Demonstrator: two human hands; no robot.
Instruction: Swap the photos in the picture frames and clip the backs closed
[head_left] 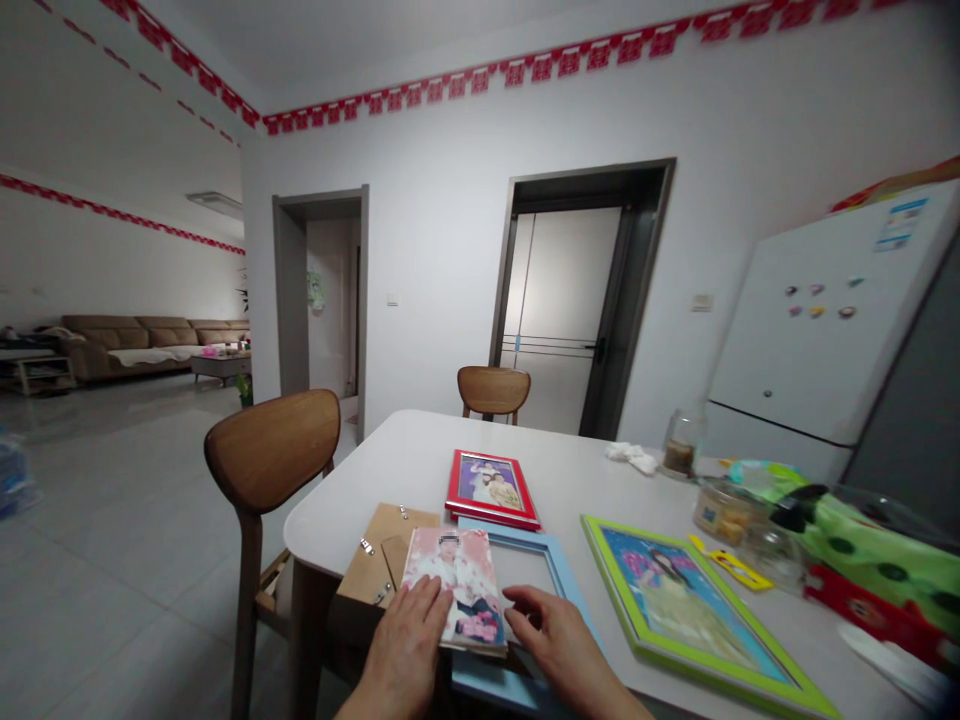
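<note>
A photo print point(457, 570) with pink flowers, thick at its near edge like a stack, lies partly over a light blue picture frame point(551, 560) and a brown backing board point(409, 520) with metal clips. My left hand point(412, 625) rests flat on the photo's left side, fingers stretched out. Beside the photo's right edge is my right hand point(551, 630), its fingers bent and the thumb apart, above the blue frame. Whether its fingertips touch the photo's edge is hard to tell. The blue frame's lower part is partly covered by the photo and my right hand.
A red framed photo point(491, 488) lies beyond the blue frame, a green framed one point(682, 600) to the right. Farther right are a glass jar point(681, 445), crumpled tissue point(631, 457), a clear container point(724, 508) and a green bag point(877, 545). Wooden chairs point(274, 450) stand around the table.
</note>
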